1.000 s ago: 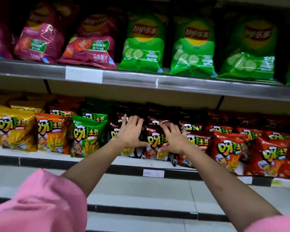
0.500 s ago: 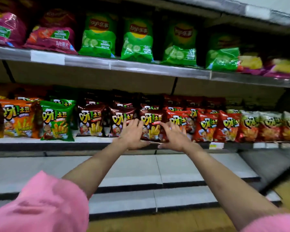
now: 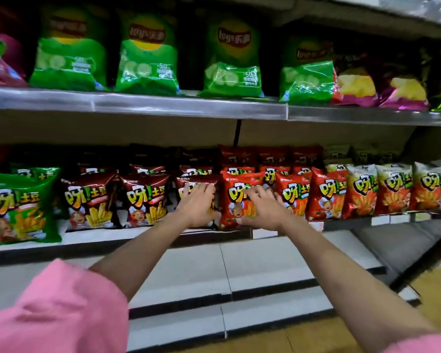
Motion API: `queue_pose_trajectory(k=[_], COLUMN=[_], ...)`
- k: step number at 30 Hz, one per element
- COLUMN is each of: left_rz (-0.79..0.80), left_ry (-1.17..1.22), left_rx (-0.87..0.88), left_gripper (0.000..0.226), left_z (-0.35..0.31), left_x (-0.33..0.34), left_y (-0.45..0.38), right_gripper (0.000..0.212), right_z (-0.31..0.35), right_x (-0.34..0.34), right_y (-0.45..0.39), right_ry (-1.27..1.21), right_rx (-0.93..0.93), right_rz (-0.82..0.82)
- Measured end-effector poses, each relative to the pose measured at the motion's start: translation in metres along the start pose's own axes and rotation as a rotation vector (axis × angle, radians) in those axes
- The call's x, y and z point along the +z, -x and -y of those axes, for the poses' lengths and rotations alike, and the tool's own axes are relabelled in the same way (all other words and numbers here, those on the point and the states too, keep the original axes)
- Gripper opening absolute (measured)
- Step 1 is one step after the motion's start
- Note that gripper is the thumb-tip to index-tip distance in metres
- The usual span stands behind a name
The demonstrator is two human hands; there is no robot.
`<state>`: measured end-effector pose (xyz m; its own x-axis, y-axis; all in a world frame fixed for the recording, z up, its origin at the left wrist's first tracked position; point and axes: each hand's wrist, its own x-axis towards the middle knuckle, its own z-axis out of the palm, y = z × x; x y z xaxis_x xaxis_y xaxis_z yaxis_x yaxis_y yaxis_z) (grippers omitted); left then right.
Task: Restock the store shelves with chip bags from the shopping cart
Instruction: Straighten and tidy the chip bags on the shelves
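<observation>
Both hands reach to the middle shelf (image 3: 143, 234). Left hand (image 3: 197, 206), fingers spread, lies flat on a dark red bag (image 3: 196, 182); right hand (image 3: 261, 206), fingers spread, lies flat on a red bag (image 3: 236, 200). Neither grips. Bags read "呀!土豆". Green bags (image 3: 148, 64) above read "Lay's 乐事".

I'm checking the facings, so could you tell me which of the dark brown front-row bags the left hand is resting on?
The rightmost dark brown bag, beside the first red bag; the left hand covers its front, the other two stand untouched.
</observation>
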<state>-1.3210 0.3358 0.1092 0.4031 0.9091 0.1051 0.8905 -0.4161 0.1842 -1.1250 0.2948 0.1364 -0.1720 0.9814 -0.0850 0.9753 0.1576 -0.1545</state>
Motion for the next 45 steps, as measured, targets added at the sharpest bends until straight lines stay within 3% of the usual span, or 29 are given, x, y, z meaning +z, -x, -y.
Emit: queue_pose_trajectory(k=[4, 10, 14, 18, 20, 22, 25, 29, 33, 36, 38, 42, 45], left_rz=[-0.022, 0.09, 0.217, 0.397, 0.578, 0.64, 0.591, 0.486, 0.272, 0.301, 0.301, 0.137, 0.043], left_ry=[0.1, 0.134, 0.282, 0.287, 0.288, 0.31, 0.273, 0.21, -0.01, 0.085, 0.156, 0.035, 0.062], left_rx=[-0.073, -0.259, -0.37, -0.419, -0.432, -0.431, -0.442, -0.476, -0.397, -0.411, -0.435, -0.364, -0.308], left_gripper=[0.063, 0.06, 0.068, 0.074, 0.064, 0.048, 0.056, 0.065, 0.078, 0.085, 0.083, 0.07, 0.061], left_z=[0.019, 0.061, 0.082, 0.092, 0.096, 0.097, 0.097, 0.093, 0.084, 0.087, 0.09, 0.087, 0.074], left_x=[0.003, -0.006, -0.008, -0.008, -0.007, -0.004, 0.002, 0.004, 0.003, 0.002, -0.001, -0.007, -0.011], left_y=[-0.064, -0.133, -0.158, -0.178, -0.184, -0.186, -0.188, -0.19, -0.184, -0.181, -0.18, -0.171, -0.158], right_gripper=[0.076, 0.063, 0.055, 0.067, 0.071, 0.068, 0.049, 0.089, 0.097, 0.095, 0.096, 0.094, 0.072], right_z=[-0.03, -0.051, -0.068, -0.079, -0.079, -0.08, -0.08, -0.082, -0.078, -0.081, -0.083, -0.08, -0.079], right_x=[-0.017, -0.028, -0.021, -0.016, -0.015, -0.01, -0.002, -0.004, 0.003, 0.005, 0.0, 0.0, 0.006], right_y=[-0.062, -0.164, -0.213, -0.244, -0.253, -0.26, -0.268, -0.265, -0.263, -0.262, -0.261, -0.258, -0.257], right_ry=[0.034, 0.023, -0.047, -0.085, -0.115, -0.085, -0.107, -0.019, 0.106, 0.031, 0.0, 0.041, -0.008], right_rx=[-0.026, 0.017, 0.035, 0.05, 0.068, 0.067, 0.069, -0.047, -0.128, -0.133, -0.148, -0.204, -0.111], right_rz=[0.004, 0.048, 0.086, 0.198, 0.304, 0.361, 0.429, 0.255, 0.068, 0.09, 0.094, 0.036, 0.156])
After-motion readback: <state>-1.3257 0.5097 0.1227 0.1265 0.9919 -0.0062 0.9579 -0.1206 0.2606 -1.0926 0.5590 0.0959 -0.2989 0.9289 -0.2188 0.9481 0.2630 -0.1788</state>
